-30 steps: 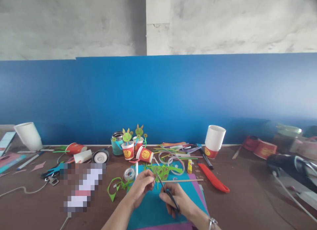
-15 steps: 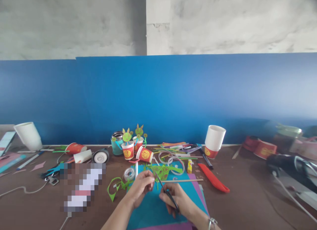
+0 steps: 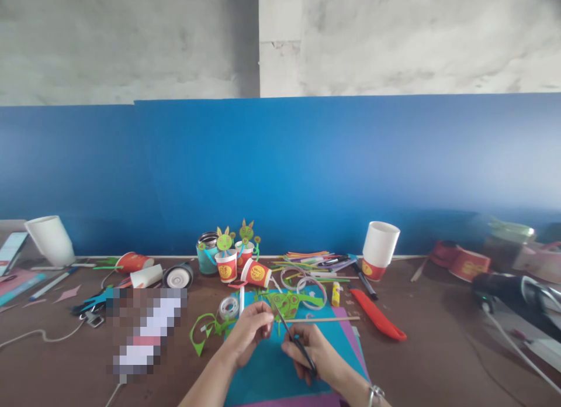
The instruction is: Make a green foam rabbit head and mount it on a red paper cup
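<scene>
Scissors (image 3: 300, 345) are gripped in the right hand (image 3: 316, 353) above blue paper (image 3: 267, 380) and pointed toward the left hand (image 3: 252, 330), which is curled; whether anything is pinched there cannot be told. Just beyond, green scraps (image 3: 287, 304) are seen.

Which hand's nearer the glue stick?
Right. The right hand, holding scissors, is in front of the glue stick and slightly left; the left hand is farther off to its left.
</scene>
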The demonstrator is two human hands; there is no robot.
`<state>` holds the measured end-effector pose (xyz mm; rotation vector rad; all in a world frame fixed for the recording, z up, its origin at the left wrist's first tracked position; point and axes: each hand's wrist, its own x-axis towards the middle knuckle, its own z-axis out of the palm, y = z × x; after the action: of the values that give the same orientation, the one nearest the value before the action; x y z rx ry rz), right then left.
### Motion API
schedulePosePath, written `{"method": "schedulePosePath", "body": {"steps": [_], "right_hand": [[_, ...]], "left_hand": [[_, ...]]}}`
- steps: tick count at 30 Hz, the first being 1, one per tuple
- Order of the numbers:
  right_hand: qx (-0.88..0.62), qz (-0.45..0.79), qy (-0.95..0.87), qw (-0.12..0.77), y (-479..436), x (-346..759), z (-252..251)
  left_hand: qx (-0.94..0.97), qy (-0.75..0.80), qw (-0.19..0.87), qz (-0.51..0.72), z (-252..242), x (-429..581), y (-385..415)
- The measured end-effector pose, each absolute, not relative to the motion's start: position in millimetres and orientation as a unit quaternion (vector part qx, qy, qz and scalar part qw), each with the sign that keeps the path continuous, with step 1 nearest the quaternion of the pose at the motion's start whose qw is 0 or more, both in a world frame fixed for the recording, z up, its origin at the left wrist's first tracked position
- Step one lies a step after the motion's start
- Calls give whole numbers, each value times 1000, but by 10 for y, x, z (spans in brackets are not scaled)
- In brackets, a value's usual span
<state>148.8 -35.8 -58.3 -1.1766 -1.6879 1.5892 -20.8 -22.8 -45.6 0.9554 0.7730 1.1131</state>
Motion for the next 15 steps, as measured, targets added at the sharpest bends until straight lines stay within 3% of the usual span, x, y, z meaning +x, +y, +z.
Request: {"method": "schedulePosePath", "body": {"steps": [15], "right_hand": [[-440, 581, -627, 274, -357, 1463, -602]], "left_hand": [[446, 361, 655, 492, -460, -206, -218]]}}
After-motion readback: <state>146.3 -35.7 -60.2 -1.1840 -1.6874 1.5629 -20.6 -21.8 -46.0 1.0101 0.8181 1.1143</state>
